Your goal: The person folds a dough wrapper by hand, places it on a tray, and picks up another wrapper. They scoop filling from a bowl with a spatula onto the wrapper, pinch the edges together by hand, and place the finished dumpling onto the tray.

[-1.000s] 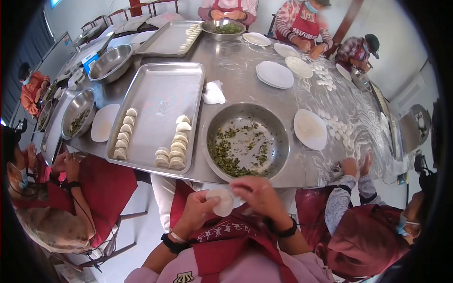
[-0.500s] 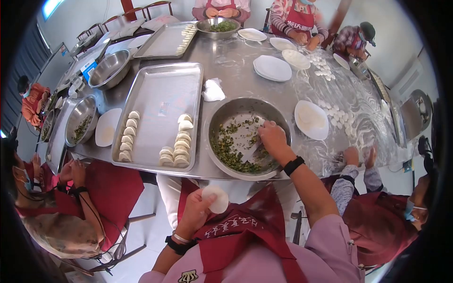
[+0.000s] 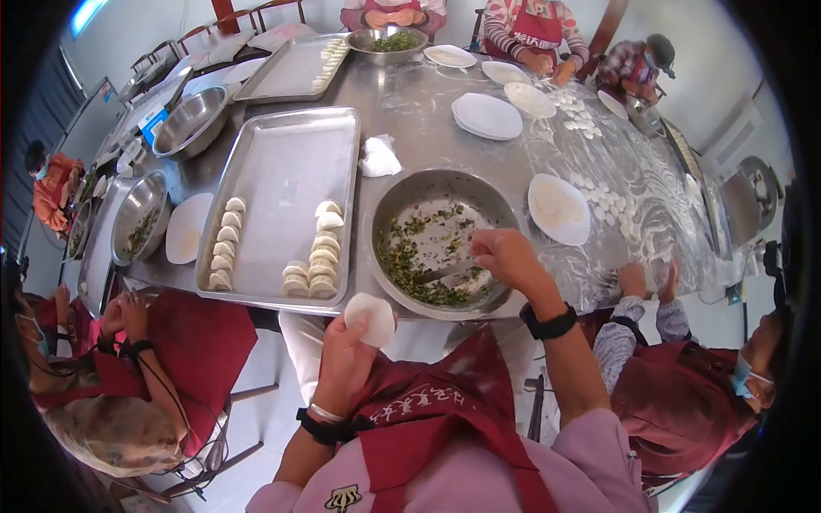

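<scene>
My left hand [image 3: 349,350] pinches a round white dumpling wrapper [image 3: 370,320] in front of my apron, near the table edge. My right hand [image 3: 505,255] is closed on the end of a flat metal spatula [image 3: 447,272] over the steel bowl [image 3: 374,239]. The spatula's far end dips into chopped green filling [image 3: 402,256] along the bowl's left and lower side. To the left of the bowl lies a metal tray [image 3: 278,171] bearing two groups of folded dumplings [image 3: 323,256], the left one in a single line.
A crumpled white cloth or tissue [image 3: 380,157] sits between tray and bowl. On the right are a plate of wrappers [image 3: 558,209], floured dough pieces [image 3: 605,203] and a co-worker's hands [image 3: 633,280]. Another person [image 3: 128,376] sits close on my left. Stacked plates [image 3: 487,116] stand farther back.
My left hand has risen toward the table edge with the wrapper, which now faces me more. My right hand has drawn back slightly, and the spatula has tilted flatter over the filling.
</scene>
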A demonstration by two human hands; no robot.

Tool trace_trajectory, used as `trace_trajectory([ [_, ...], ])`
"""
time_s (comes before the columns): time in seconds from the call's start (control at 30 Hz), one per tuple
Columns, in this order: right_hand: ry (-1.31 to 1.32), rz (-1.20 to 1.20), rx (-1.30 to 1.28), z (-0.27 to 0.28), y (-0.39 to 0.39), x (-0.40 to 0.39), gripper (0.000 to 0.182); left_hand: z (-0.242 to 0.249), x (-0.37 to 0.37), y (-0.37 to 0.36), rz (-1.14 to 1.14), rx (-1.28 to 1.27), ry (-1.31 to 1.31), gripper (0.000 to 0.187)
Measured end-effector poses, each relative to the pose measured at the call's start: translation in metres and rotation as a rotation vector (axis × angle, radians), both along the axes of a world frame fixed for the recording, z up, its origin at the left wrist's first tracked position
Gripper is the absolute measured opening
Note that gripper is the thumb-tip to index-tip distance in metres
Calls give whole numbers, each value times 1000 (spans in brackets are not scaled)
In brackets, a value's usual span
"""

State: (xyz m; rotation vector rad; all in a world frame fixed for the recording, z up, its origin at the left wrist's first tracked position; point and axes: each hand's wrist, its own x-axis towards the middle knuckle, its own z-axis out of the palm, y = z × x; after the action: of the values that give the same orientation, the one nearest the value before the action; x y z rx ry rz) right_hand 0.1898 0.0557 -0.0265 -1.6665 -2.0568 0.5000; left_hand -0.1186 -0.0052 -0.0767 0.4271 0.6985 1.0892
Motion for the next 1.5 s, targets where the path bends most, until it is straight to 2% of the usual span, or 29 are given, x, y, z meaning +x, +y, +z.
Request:
trace_trajectory([
  [0.1,144,-35,84,0,-10,-13,10,-1,8,15,49,53,-76,32],
  [0.13,209,-74,81,2,-13,-22,11,0,11,19,47,15,-4,34],
  [0.23,344,-128,26,4,-21,-44,12,-25,12,32,9,21,-50,34],
  [0.27,346,-120,16,2,-21,-47,11,-3,12,31,20,-28,-20,34],
  [0.43,357,-131,38,-12,-22,-55,11,-21,10,25,-49,76,-118,34],
  [0.5,457,-170,-2,-15,-24,-55,11,-11,10,19,-74,80,-112,33],
  [0.57,449,-217,-22,-16,-29,-53,13,0,14,6,-88,59,-68,33],
  [0.67,407,-279,-59,-9,-40,-47,15,-21,31,-11,-193,-43,-193,34],
  [0.77,475,-271,-119,-14,-41,-49,16,-28,37,-16,-285,-26,-183,31],
  [0.83,584,-302,-190,-11,-43,-52,16,-20,31,-15,-244,-80,-184,31],
  [0.97,602,-240,-123,-31,-37,-47,17,-16,19,-4,-161,-91,-214,30],
  [1.07,608,-310,-129,-23,-37,-51,18,-15,11,6,-140,76,-106,29],
  [1.13,524,-397,-90,-11,-39,-39,21,-6,5,9,-125,302,203,28],
  [1.17,415,-429,-37,-14,-38,-22,23,-2,8,12,-151,173,118,27],
  [1.2,336,-407,96,-18,-39,-6,22,1,6,14,-183,281,245,24],
  [1.23,188,-448,143,2,-45,-7,21,-7,12,13,-137,27,-47,28],
  [1.27,124,-472,235,5,-48,4,20,-3,17,12,-133,-7,-79,29],
  [1.33,40,-582,189,4,-54,22,20,8,25,7,-158,-58,-87,34],
  [1.43,125,-672,94,-6,-62,23,21,12,31,2,-217,-80,-48,39],
  [1.5,410,-696,-35,-19,-60,5,22,8,36,1,-240,-97,-40,41],
])
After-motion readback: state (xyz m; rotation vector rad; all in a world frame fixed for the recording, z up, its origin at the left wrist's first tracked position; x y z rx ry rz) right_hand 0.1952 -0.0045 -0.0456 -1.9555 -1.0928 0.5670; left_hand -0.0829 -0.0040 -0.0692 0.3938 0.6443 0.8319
